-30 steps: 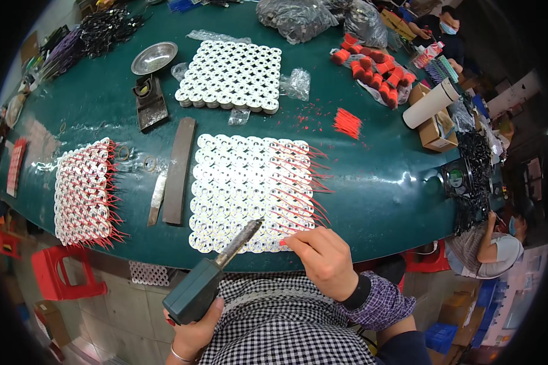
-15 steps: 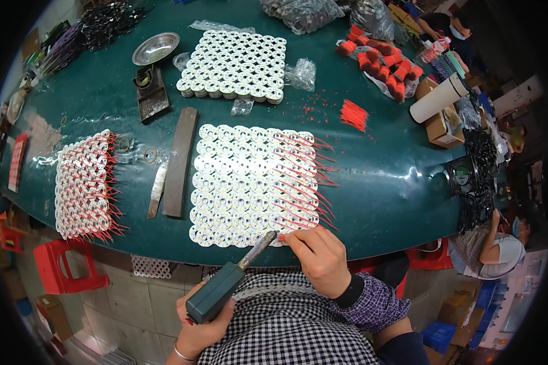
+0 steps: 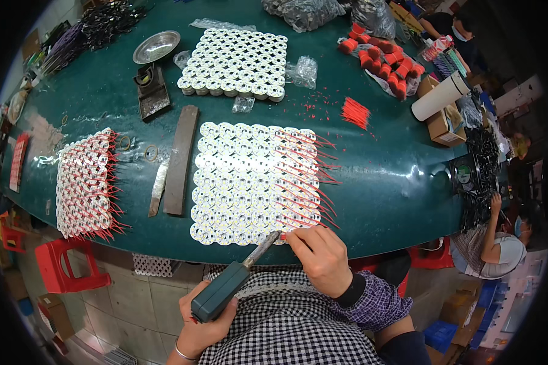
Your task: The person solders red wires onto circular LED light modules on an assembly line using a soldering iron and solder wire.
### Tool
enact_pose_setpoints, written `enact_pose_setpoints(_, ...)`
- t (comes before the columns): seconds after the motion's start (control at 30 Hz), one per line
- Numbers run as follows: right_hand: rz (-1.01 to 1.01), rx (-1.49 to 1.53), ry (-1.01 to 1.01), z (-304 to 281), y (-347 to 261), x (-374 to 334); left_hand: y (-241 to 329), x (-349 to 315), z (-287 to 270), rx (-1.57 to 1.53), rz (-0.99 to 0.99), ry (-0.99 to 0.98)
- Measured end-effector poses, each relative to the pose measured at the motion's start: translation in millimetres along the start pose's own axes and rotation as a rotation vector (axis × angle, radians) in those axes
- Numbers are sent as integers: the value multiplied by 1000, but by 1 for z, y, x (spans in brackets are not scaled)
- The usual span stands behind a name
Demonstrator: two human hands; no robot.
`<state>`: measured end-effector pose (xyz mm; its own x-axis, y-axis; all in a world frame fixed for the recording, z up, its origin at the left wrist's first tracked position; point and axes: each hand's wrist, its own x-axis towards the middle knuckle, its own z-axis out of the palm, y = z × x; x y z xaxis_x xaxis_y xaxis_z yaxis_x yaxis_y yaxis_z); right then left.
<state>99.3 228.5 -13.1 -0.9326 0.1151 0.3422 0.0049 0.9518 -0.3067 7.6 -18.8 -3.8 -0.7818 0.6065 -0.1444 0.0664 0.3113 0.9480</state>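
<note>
Brown cardboard box [image 3: 442, 126] at table's right edge

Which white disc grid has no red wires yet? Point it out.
The far grid, beside the metal bowl: all white. The middle grid and left grid carry red wires.

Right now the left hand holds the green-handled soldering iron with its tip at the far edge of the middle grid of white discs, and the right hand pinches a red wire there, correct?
Not quite. In the head view the left hand holds the soldering iron, but its tip meets the near edge of the middle grid of white discs, where the right hand pinches a red wire.
</note>
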Motion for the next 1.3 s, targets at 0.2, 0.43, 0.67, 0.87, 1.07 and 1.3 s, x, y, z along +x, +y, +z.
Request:
enact_pose_setpoints(0.2,4,-6,3,-1,-1,0,1,0,-1,30,0,6)
enact_pose_setpoints(0.43,20,-20,-2,0,-2,-1,-3,-7,-5,49,0,16)
enact_pose_setpoints(0.67,-17,-31,69,-1,-2,0,0,-8,-7,93,29,17)
enact_pose_setpoints(0.87,-30,74,68,3,-4,-4,-6,-15,-8,54,-2,50)
enact_pose_setpoints(1.07,-19,74,30,7,-5,-7,-4,-14,-8,71,23,28)
enact_pose_setpoints(1.3,-24,68,24,7,-4,-7,-6,-14,-7,73,26,18)
